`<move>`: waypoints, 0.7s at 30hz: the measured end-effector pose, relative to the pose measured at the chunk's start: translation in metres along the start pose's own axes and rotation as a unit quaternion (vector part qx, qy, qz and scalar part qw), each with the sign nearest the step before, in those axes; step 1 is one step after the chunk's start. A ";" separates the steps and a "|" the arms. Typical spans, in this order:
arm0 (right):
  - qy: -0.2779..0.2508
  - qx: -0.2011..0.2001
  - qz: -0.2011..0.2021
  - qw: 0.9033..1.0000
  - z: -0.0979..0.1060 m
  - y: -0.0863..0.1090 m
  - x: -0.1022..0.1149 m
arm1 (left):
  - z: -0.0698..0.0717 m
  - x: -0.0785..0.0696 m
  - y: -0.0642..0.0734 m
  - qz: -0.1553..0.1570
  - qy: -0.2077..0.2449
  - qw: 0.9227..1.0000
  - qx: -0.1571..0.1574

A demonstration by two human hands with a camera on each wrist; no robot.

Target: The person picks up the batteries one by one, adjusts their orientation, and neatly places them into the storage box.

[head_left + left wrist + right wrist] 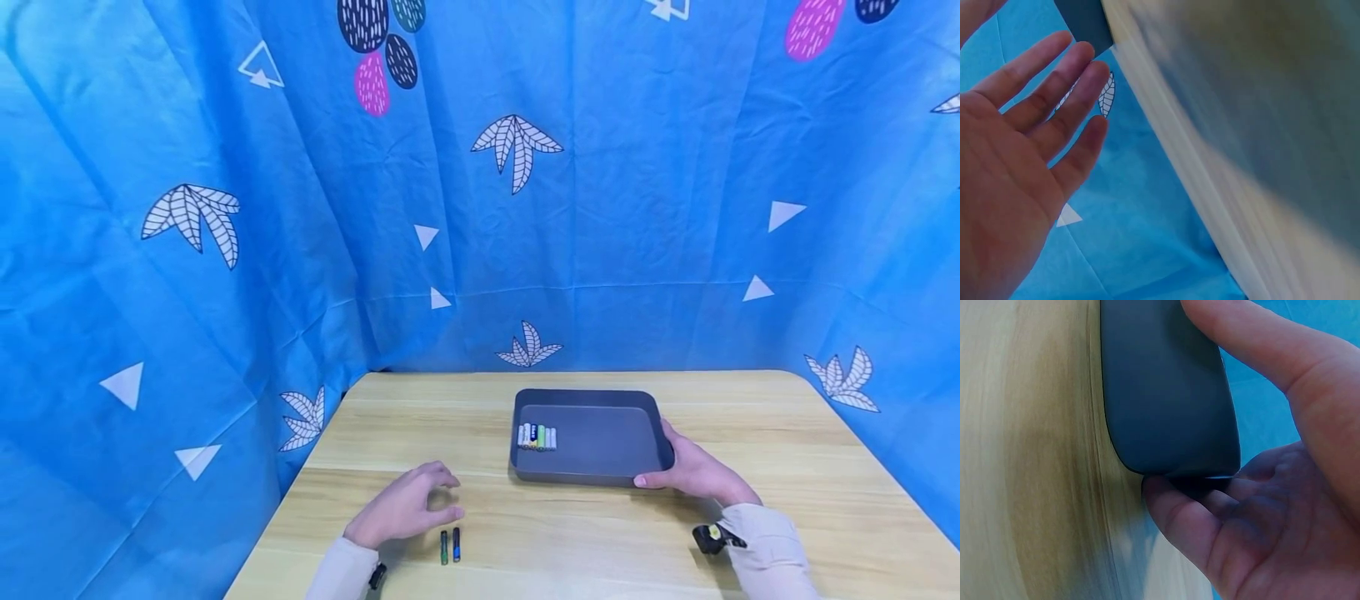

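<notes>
A dark grey rectangular tray sits on the table, and my right hand grips its near right corner. The thumb lies along the front wall while the fingers are at the right end; in the right wrist view the hand spans the tray's end. Several batteries stand side by side in a row at the tray's left end. My left hand is over the table with nothing in it, its fingers apart and loosely bent. Just by its thumb lie two dark batteries, one green-ended and one blue-ended.
The light wooden table has rounded far corners. A blue patterned curtain hangs behind it and along both sides. Small black wrist devices are strapped at both sleeves, one on the right sleeve.
</notes>
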State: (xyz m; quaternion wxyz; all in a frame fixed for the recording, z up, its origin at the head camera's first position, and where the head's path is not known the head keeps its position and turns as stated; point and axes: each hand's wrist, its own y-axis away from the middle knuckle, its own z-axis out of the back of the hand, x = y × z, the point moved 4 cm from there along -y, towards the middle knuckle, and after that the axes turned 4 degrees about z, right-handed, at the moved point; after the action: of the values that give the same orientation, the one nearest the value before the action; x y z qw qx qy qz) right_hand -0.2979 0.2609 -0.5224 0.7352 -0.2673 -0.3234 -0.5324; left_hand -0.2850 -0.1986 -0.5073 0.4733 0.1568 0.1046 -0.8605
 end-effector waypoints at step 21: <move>0.000 0.000 0.004 1.000 0.000 0.001 -0.001 | -0.019 -0.013 0.021 0.000 -0.071 0.997 0.021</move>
State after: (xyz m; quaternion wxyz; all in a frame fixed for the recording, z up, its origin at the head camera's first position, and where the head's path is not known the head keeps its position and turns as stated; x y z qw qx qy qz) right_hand -0.2977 0.2619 -0.5235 0.7374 -0.2688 -0.3222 -0.5294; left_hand -0.2572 -0.1932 -0.5204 0.4760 0.1050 0.0526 -0.8716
